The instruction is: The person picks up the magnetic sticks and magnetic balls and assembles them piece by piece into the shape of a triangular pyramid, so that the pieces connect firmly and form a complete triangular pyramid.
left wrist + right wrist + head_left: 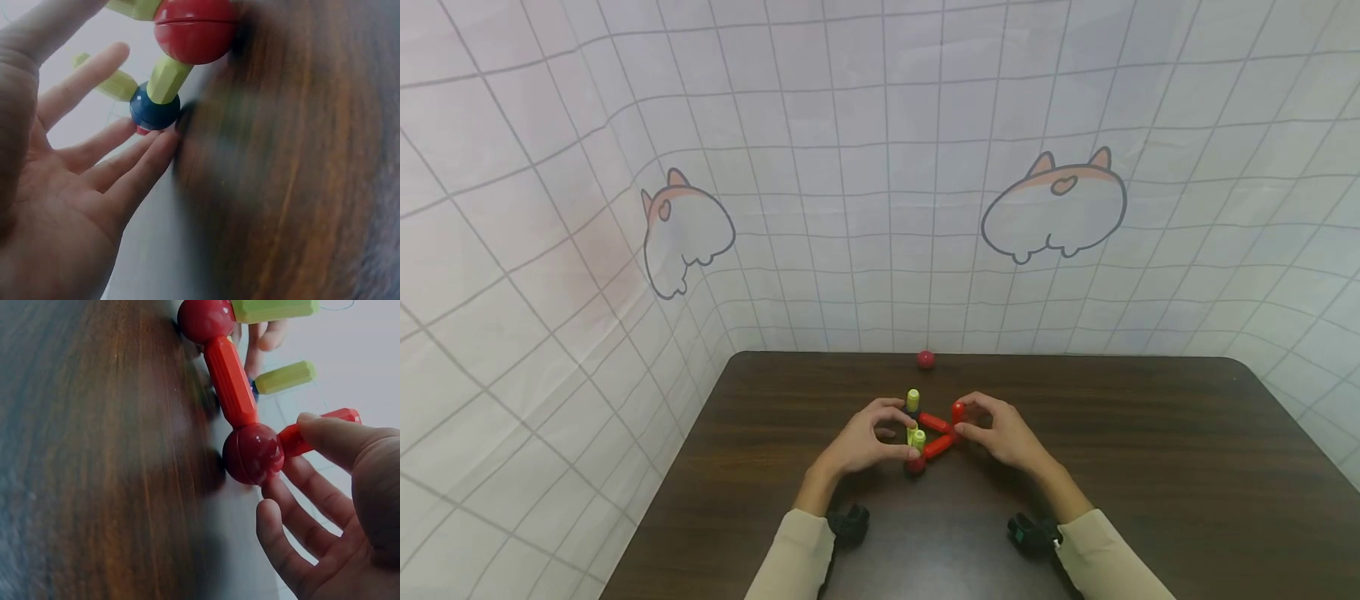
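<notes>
A frame of rods and balls rests on the table. Red balls [197,31] and a dark blue ball [154,107] form corners, joined by red rods [940,446] and a yellow-green rod [169,80] lying low. Upright yellow-green rods [913,400] rise from the front-left and back corners. My left hand [865,437] is around the left side, fingers fairly straight near the blue ball, thumb by the front red ball. My right hand [1003,429] pinches an upright red rod [294,440] between thumb and index finger, above the right corner's red ball [253,454].
A loose red ball [926,360] lies near the far edge of the dark wooden table [1120,467]. Behind the table hangs a white gridded curtain [865,167] with cartoon animal prints. Dark wrist devices [1033,533] are worn on both wrists.
</notes>
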{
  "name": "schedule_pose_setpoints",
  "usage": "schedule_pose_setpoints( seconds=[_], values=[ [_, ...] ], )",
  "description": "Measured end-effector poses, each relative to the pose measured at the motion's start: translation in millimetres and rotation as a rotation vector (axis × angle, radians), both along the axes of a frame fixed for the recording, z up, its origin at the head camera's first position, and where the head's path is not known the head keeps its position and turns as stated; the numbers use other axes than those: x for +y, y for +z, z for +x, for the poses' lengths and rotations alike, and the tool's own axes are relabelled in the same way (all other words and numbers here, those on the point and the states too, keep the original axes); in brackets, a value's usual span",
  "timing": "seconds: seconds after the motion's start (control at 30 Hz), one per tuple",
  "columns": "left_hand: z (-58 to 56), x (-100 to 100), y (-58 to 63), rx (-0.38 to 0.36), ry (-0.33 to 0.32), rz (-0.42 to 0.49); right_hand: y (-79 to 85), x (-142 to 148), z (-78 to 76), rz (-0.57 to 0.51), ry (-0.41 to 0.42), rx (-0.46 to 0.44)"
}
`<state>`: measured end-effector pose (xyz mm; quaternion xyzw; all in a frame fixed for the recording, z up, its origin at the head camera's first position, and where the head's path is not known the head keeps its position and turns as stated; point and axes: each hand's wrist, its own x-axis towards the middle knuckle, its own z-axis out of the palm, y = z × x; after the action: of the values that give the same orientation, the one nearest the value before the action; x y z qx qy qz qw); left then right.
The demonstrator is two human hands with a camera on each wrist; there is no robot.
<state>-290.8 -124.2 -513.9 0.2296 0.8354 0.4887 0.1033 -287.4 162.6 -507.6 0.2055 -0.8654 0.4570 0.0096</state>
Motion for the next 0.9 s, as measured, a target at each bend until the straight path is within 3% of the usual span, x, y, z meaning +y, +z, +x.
schedule_pose_setpoints(
  seconds=[0.3,0.53,0.9],
  values=[
    [0.9,0.5,0.2,0.027,0.045,0.007,-0.2,1.6,-1.4,0.001,0.03,-0.004],
    [0.3,1.6,-0.5,0.091,0.024,-0.049,-0.8,0.5,-0.7,0.009,0.025,-0.01],
    [0.1,3.8,-1.9,0.095,0.042,-0.027,-1.3,-7.7,0.5,0.027,0.009,0.041]
  ],
)
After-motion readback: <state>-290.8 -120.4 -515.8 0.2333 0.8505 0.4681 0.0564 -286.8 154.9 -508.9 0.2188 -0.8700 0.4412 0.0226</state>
